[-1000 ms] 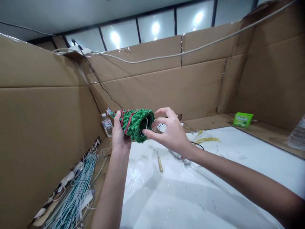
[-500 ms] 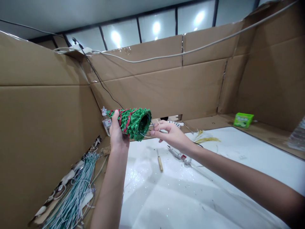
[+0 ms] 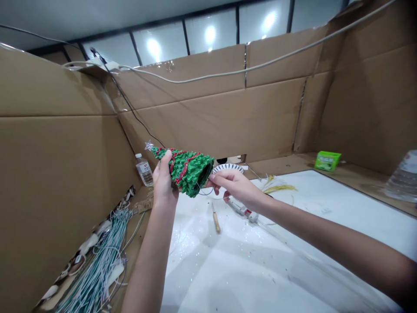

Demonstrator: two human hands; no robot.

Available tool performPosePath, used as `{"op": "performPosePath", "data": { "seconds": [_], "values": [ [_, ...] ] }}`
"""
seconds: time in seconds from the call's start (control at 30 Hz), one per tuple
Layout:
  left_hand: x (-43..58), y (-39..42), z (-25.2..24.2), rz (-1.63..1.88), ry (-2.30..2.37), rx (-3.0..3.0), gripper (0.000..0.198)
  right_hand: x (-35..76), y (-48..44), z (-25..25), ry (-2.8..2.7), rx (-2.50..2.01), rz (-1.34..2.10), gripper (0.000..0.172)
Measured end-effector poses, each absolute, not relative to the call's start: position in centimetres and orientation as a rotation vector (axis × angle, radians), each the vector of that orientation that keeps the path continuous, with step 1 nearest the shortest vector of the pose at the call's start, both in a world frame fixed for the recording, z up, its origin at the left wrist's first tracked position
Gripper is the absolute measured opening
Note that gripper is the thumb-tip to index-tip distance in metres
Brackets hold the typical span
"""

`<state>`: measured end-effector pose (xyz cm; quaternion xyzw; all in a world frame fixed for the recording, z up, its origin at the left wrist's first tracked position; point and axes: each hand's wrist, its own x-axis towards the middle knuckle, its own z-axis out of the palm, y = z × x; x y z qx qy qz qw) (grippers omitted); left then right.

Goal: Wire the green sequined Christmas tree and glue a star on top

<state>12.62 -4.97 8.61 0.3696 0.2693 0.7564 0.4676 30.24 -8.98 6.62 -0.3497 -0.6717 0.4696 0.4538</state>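
Note:
A small green Christmas tree (image 3: 189, 167) with red garland and a clear star on its tip lies sideways in the air, its hollow base facing right. My left hand (image 3: 165, 180) is wrapped round its middle. At the rim of the base, my right hand (image 3: 233, 182) pinches with thumb and fingers; thin wires (image 3: 206, 191) run between the opening and these fingers, and which part they grip is hidden. Below on the white tabletop (image 3: 208, 269) lie a wooden-handled tool (image 3: 216, 222) with a thin metal tip and a glue gun (image 3: 243, 210).
Bundled teal and white wires (image 3: 104, 261) lie along the left edge. A water bottle (image 3: 143, 170), a striped plate (image 3: 228, 167), yellow strands (image 3: 278, 188), a green packet (image 3: 327, 161) and a clear bottle (image 3: 405, 176) stand or lie farther back. Cardboard walls (image 3: 202, 117) enclose the table.
The tree has tilted, its base now lower and turned more away from me. My right hand has come closer to the rim, and the wire loop has dropped below it.

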Motion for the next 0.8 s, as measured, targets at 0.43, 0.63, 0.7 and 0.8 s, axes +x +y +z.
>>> {"op": "performPosePath", "data": {
  "seconds": [0.43, 0.63, 0.7, 0.8],
  "values": [
    [11.9, -5.0, 9.0, 1.873, 0.605, 0.892, 0.029, 32.1, -9.9, 5.1, -1.695, -0.774, 1.526, 0.016],
    [11.9, -5.5, 9.1, 1.868, 0.566, 1.023, 0.025, 33.7, -8.4, 3.8, -1.685, -0.903, 1.71, 0.016],
    [11.9, -5.7, 9.0, 1.812, 0.567, 1.099, 0.027, 33.8, -7.5, 3.4, -1.767, -0.995, 1.709, 0.022],
    [11.8, -6.2, 8.9, 1.682, 0.559, 1.247, 0.028, 33.6, -5.9, 2.8, -1.91, -1.072, 1.694, 0.031]
  ]
}}
